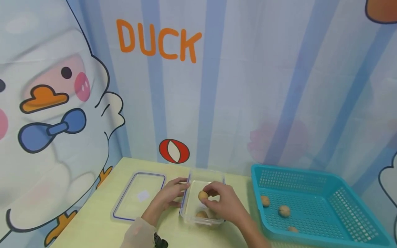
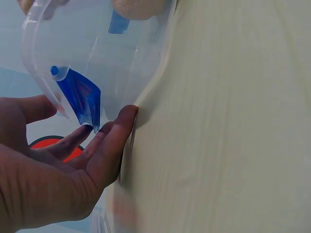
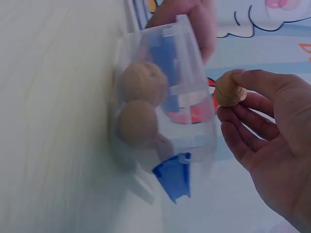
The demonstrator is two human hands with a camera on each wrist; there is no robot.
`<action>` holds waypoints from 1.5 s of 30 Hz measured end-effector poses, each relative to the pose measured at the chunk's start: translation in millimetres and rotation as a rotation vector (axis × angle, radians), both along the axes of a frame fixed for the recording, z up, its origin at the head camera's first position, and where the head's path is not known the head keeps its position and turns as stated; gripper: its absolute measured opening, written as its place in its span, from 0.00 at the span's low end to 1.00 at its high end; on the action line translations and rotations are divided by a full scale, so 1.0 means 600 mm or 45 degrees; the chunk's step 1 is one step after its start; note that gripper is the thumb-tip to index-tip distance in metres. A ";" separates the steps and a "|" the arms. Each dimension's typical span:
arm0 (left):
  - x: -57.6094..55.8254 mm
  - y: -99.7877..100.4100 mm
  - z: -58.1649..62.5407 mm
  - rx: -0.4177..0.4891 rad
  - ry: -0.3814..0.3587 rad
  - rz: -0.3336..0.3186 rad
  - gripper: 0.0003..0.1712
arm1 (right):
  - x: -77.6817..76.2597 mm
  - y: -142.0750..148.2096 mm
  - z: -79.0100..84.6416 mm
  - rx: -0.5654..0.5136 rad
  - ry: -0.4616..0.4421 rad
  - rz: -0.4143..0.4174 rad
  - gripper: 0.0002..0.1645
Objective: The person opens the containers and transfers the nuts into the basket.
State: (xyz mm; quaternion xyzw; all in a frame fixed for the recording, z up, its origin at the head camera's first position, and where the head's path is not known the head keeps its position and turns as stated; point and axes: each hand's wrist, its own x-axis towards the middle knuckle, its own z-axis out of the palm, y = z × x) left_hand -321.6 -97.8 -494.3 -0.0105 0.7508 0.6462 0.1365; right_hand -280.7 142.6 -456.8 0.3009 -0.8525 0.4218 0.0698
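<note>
A walnut (image 1: 203,195) is pinched between the thumb and fingers of my right hand (image 1: 226,202), over the opening of a clear plastic box (image 1: 206,175). Seen from the right wrist, this walnut (image 3: 229,90) is beside the box's rim, outlined against the curtain. Inside the box, walnuts (image 3: 144,83) lie at the near end, showing through the wall. My left hand (image 1: 171,193) rests against the box's left side. Its fingers extend along the wall beside a blue clip (image 2: 80,97) in the left wrist view, with the thumb near the rim.
To the left, a clear lid (image 1: 130,198) with a blue seal lies flat on the pale table (image 1: 93,220). A turquoise basket (image 1: 310,203) stands at the right, holding several walnuts (image 1: 284,211). A printed duck curtain (image 1: 235,86) hangs behind the table.
</note>
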 end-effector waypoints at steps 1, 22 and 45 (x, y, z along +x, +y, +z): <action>0.000 0.000 0.000 0.004 0.000 0.000 0.35 | 0.005 0.005 0.004 -0.019 0.006 -0.009 0.08; 0.000 0.003 -0.002 -0.014 -0.004 0.017 0.34 | 0.047 0.182 0.065 -0.119 0.254 -0.338 0.18; 0.001 0.002 0.000 -0.011 -0.014 0.026 0.35 | 0.001 0.334 0.036 0.232 -0.019 -0.609 0.28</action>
